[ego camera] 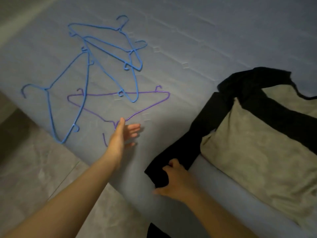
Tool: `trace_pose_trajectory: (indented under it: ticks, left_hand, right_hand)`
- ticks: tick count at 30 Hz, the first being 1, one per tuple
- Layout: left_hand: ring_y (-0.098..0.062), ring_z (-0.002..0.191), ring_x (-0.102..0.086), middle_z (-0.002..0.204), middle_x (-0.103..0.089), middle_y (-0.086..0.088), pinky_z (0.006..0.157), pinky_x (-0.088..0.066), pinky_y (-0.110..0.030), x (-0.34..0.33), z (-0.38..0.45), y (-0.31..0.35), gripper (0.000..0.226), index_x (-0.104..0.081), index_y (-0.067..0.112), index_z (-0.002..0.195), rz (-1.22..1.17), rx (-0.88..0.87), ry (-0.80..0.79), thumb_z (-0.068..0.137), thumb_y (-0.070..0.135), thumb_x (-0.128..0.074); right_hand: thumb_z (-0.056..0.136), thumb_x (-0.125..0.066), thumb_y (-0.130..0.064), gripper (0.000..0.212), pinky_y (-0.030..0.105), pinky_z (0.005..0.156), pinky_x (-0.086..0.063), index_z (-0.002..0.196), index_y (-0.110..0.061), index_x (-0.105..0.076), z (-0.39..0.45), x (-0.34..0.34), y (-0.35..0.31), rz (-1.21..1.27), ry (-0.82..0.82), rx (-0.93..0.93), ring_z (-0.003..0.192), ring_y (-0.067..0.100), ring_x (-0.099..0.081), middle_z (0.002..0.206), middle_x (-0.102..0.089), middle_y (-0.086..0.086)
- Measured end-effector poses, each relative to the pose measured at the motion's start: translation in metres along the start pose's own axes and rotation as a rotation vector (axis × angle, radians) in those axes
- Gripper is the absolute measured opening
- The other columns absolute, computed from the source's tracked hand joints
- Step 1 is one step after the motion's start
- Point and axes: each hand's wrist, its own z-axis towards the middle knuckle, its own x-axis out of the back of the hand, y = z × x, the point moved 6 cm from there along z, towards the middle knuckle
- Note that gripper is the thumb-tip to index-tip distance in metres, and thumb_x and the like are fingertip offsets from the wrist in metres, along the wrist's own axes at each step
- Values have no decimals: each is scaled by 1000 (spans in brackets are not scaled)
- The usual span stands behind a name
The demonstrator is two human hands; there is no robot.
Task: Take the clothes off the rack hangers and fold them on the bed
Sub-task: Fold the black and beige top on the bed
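Black garment (223, 117) sits off its hanger on the bed (205, 40), and my right hand (173, 179) has fingers curled round its near end at the mattress edge. It trails away from that hand, up and over a beige folded cloth (253, 145) lying just past my right wrist. My left hand (123, 134) is spread, fingers straight and relaxed, holding nothing, right over the hook end of the purple hanger (120, 103); can't tell if it touches the hanger.

Progress, my guess: hanger removal looks mostly done. Beyond my left hand lie three blue hangers (89, 66) overlapping in a loose pile with the purple one, all bare. Beige piece looks already folded. Black piece is still long and unfolded, so folding it is what's left. Rack is out of view, so I can't tell whether more clothes wait there.

Containers: none visible, no basket or box. Bed is the only surface carrying things. Grey tiled floor (42, 169) shows below my left forearm.
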Motion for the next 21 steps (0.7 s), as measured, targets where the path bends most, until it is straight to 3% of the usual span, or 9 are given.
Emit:
trace_pose_trajectory:
  ticks: [2, 4, 6, 9, 11, 14, 15, 18, 21]
  left_hand:
    - [-11, 97, -56, 100, -69, 7, 79, -43, -28, 15, -5, -7, 51, -64, 19, 99, -26, -19, 11, 98, 46, -21]
    - [-5, 95, -57, 89, -71, 15, 76, -43, -25, 26, -8, -9, 44, -65, 21, 94, -58, -50, 30, 99, 43, -26]
    - [-1, 90, -56, 83, -71, 19, 73, -41, -24, 31, -9, -7, 40, -64, 22, 91, -75, -66, 42, 99, 40, -29]
    - [-2, 90, -56, 84, -70, 18, 72, -41, -24, 33, -8, 0, 40, -64, 23, 90, -73, -88, 35, 99, 38, -29]
    - [-4, 93, -55, 94, -69, 12, 74, -41, -25, 32, -6, 8, 39, -63, 24, 88, -70, -100, 26, 99, 37, -28]
    - [-6, 98, -55, 114, -63, 1, 73, -41, -25, 20, -1, 25, 41, -63, 17, 101, -64, -114, -2, 99, 38, -28]
    - [-8, 100, -54, 118, -61, -1, 73, -41, -25, 15, 0, 30, 42, -61, 14, 107, -63, -114, -11, 99, 38, -27]
    - [-13, 106, -51, 121, -60, -3, 73, -42, -27, -7, 4, 51, 43, -59, 11, 112, -50, -114, -54, 99, 38, -27]
    - [-15, 109, -50, 116, -61, -3, 79, -40, -27, -38, 9, 78, 42, -60, 13, 111, -13, -122, -102, 99, 37, -27]
  right_hand:
    - [75, -65, -52, 61, 36, 91, -45, 119, -14, -47, 2, -3, -9, -124, 76, -48, 120, 27, -40, 137, -26, 6]
    - [86, -60, -33, 48, 35, 92, -42, 126, -12, -43, 4, -6, -17, -210, 172, -78, 121, 28, -39, 141, -26, 9]
    - [95, -46, -15, 35, 32, 92, -43, 130, -13, -44, 4, -5, -18, -141, 278, -107, 122, 25, -43, 143, -29, 8]
    - [100, -35, -19, 35, 26, 85, -41, 133, -19, -47, -4, 14, -5, 232, 406, -188, 116, 22, -51, 138, -45, 2]
    - [101, -35, -18, 35, 25, 89, -40, 134, -18, -47, 1, 30, 2, 565, 408, -234, 112, 19, -52, 128, -53, 1]
    - [99, -39, -12, 17, 27, 91, -42, 104, -15, -55, 14, 68, -5, 1099, 370, -260, 95, 13, -50, 100, -50, -4]
    - [99, -40, -12, 13, 32, 91, -44, 102, -17, -52, 17, 85, -13, 1261, 362, -236, 94, 16, -51, 97, -51, -2]
    - [99, -41, -16, 29, 45, 91, -46, 127, -15, -47, 15, 151, -39, 1724, 318, -57, 102, 29, -55, 105, -57, 10]
    - [98, -40, -16, 29, 45, 86, -48, 125, -8, -49, 0, 219, -53, 1920, 291, 144, 95, 29, -58, 101, -61, 13]
